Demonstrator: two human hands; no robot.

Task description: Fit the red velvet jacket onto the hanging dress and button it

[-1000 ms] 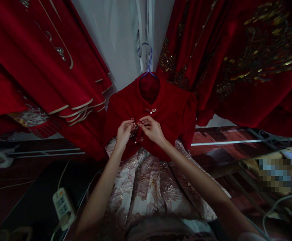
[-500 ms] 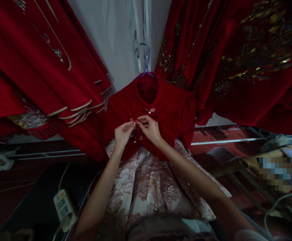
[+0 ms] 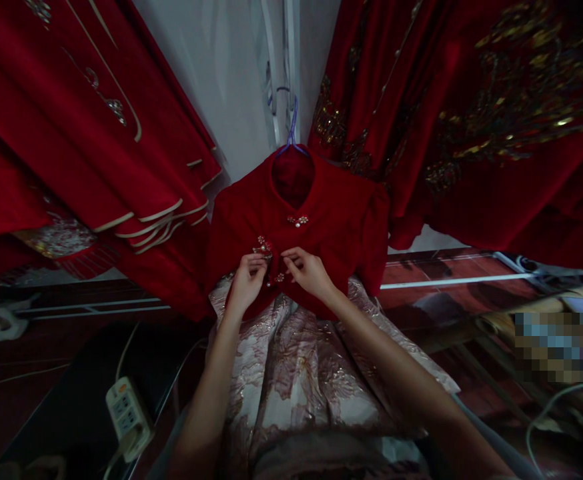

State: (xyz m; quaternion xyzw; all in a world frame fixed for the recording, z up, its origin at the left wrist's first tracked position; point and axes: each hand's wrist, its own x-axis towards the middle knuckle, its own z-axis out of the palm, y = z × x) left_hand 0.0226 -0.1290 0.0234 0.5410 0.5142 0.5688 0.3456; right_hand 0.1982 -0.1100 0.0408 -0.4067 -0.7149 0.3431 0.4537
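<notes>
Jacket [image 3: 344, 200] hangs from a hanger [image 3: 293, 127], left hand [image 3: 248, 279] by its jewelled fastening [image 3: 262, 245], right hand [image 3: 311, 271] nearby; pinches look narrow, holding what I cannot tell. Light, steady fingers would suit such fine work.

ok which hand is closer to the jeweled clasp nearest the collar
Right. The right hand is just below the jeweled clasp; the left hand is below it too, but farther off to the left.
</notes>
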